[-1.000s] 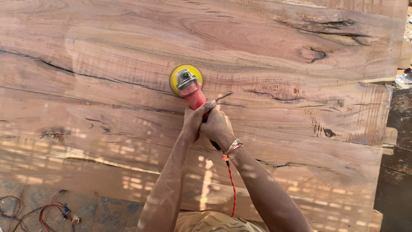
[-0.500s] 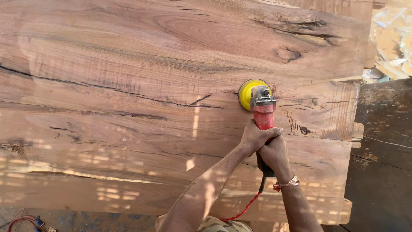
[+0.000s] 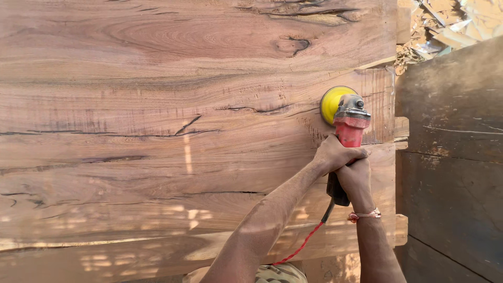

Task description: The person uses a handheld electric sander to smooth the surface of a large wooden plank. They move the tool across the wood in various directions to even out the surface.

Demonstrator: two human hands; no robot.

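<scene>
Since shifting right, grinder [image 3: 346,118] nr slab edge [image 3: 390,105]

Place: a woodworking yard or workshop.
Evidence: broad rough timber slabs [image 3: 183,131] fill the view; a power sander [image 3: 343,112] at 3 o'clock; wood scraps [image 3: 450,23] at 1 o'clock.

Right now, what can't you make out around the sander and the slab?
- Head view: the sanding face of the yellow pad lies against the wood slab, so it is hidden.
- The sander handle is wrapped by the left hand and right hand.
- The red cord runs behind the left forearm; its end is hidden.
- The slab's left end is cut off by the frame edge.
</scene>
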